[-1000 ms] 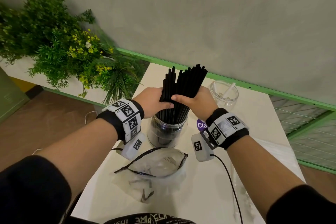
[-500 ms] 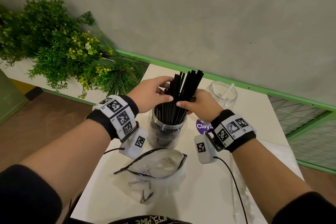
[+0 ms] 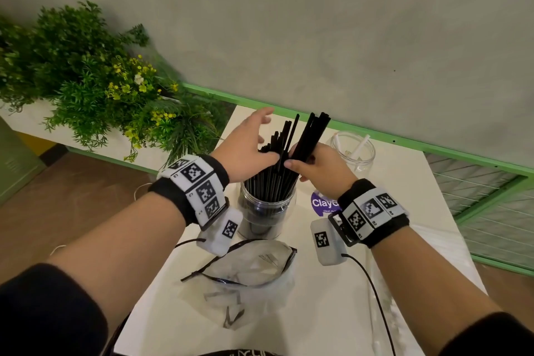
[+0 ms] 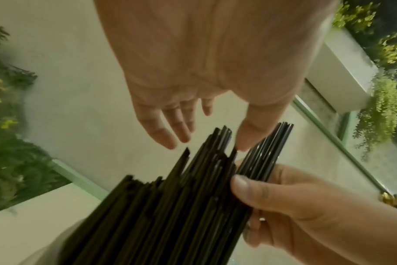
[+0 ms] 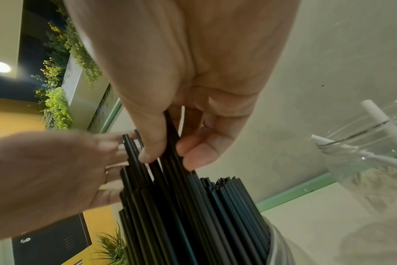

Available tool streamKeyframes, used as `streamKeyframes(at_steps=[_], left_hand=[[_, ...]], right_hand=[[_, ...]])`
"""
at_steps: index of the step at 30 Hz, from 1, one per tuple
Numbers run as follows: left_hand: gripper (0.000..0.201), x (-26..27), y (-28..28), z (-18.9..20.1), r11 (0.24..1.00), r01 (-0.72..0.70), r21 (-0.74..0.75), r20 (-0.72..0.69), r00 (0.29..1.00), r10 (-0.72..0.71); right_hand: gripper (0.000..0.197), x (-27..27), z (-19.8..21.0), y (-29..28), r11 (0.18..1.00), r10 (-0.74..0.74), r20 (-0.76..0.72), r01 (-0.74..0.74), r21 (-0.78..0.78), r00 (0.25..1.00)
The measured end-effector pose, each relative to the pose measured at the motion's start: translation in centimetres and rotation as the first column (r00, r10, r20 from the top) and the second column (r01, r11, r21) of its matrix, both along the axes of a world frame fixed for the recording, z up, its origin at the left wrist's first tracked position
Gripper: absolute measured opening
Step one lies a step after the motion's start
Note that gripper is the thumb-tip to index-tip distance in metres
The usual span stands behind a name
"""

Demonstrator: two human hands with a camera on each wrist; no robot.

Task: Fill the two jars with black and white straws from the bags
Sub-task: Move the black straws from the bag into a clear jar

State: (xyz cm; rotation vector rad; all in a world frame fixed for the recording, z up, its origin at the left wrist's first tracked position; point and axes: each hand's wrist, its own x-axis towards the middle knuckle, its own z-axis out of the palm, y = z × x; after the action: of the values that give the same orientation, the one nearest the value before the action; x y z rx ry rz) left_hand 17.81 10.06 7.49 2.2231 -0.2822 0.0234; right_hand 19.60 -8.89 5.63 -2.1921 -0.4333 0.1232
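Observation:
A clear jar in the middle of the white table holds a thick bunch of black straws standing upright. My right hand pinches a small bundle of the black straws between thumb and fingers, raised above the others. My left hand hovers over the straw tops with fingers straight and spread, its thumb touching the straws. A second clear jar at the back right holds a few white straws.
An empty clear zip bag lies in front of the jar. A purple sticker is on the table by my right wrist. Green plants in a white planter stand to the left. A green rail runs behind the table.
My left hand has let go of the straw bunch and opened, lifting toward the tips. The straws have sunk lower into the jar and spread; my right hand keeps a small bundle raised.

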Motion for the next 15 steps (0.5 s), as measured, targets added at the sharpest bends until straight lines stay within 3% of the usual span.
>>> streamKeyframes(at_steps=[3,8,11,15], left_hand=[[0.075,1.2,-0.9,0.5,0.988,0.091,0.121,-0.036,0.995,-0.088],[0.035,0.8,-1.1,-1.1,0.999,0.014,0.042,0.097,0.995,-0.018],[0.034,0.0,-1.1,-2.3,1.0,0.011,0.0,0.142,0.99,-0.011],[0.039,-0.4,-0.6,-3.9,0.981,0.071,0.179,0.195,0.975,-0.106]], right_hand=[[0.02,-0.1,0.0,0.0,0.999,0.009,0.017,-0.008,-0.05,1.0],[0.018,0.2,-0.4,-0.3,0.997,-0.07,0.117,0.073,-0.024,0.991],[0.02,0.0,-0.6,-0.3,0.994,-0.11,0.149,0.108,0.017,0.983],[0.021,0.1,-0.8,-0.3,0.988,-0.133,0.177,0.117,0.098,0.975]])
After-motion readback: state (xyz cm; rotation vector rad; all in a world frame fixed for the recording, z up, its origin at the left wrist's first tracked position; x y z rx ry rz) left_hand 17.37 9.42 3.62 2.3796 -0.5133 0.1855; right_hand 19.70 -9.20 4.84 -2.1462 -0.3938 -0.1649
